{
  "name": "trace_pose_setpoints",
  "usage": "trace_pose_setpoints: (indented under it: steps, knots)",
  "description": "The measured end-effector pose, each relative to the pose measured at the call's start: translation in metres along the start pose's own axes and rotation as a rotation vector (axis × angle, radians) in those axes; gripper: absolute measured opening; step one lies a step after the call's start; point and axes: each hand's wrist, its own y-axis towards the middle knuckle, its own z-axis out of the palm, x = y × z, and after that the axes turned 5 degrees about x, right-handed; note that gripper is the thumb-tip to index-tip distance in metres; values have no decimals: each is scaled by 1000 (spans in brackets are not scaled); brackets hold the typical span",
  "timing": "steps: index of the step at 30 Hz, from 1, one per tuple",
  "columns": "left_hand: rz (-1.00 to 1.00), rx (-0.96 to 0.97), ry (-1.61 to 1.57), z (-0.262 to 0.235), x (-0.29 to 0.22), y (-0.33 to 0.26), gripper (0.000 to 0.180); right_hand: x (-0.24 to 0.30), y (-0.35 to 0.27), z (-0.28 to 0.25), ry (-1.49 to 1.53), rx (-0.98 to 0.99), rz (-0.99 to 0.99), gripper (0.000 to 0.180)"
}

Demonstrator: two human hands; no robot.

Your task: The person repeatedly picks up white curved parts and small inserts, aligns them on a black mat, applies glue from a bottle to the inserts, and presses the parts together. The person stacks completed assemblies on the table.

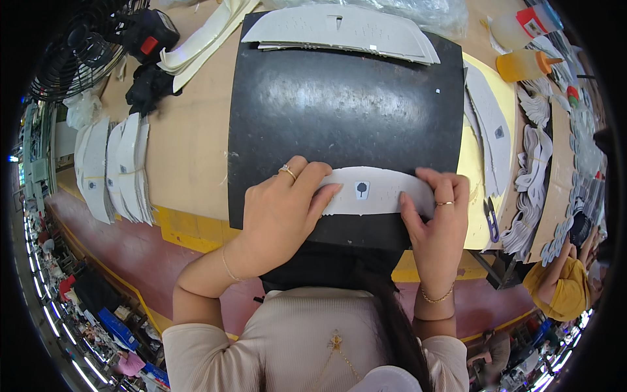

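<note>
A curved pale grey fabric panel (379, 201) with a small dark tree emblem lies on the near part of a black mat (346, 117). My left hand (287, 206) grips its left end, thumb on top and fingers bent over the far edge. At the other end my right hand (439, 209) pinches the panel between thumb and fingers. The fingertips under the panel are hidden. Toward the mat's far edge rests a stack of similar grey panels (339, 27), the top one with a small notch.
Bundled grey pieces (127, 171) lie at left, near a black fan (81, 46). On the right are more panels (491, 124) on yellow paper, thread snips (491, 221), an orange-yellow squeeze bottle (522, 65) and white strips (532, 176). A person in yellow (562, 287) is beyond.
</note>
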Motion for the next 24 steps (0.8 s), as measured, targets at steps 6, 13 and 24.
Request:
trace_pose_setpoints:
  steps: [6, 13, 24]
  knots:
    - [288, -160, 206, 7, 2, -1, 25, -3, -5, 11, -216, 12, -371, 55]
    - [549, -151, 162, 20, 10, -1, 30, -8, -4, 15, -278, 43, -571, 39]
    - [562, -3, 387, 15, 4, -13, 26, -2, -13, 14, -385, 100, -637, 44]
